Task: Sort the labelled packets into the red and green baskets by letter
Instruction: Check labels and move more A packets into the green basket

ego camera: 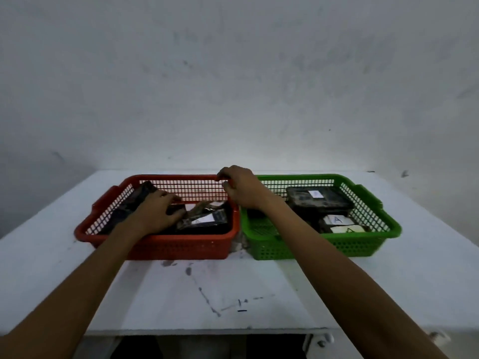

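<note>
Fingers (226, 174) of the right hand (242, 189) grip the far rim of the red basket (166, 239); left hand (158, 213) rests flat on packets (207, 218) inside it.

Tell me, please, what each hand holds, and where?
The right hand has its grip on the far rim of the red basket. The left hand lies on packets inside; no grip shows.
</note>
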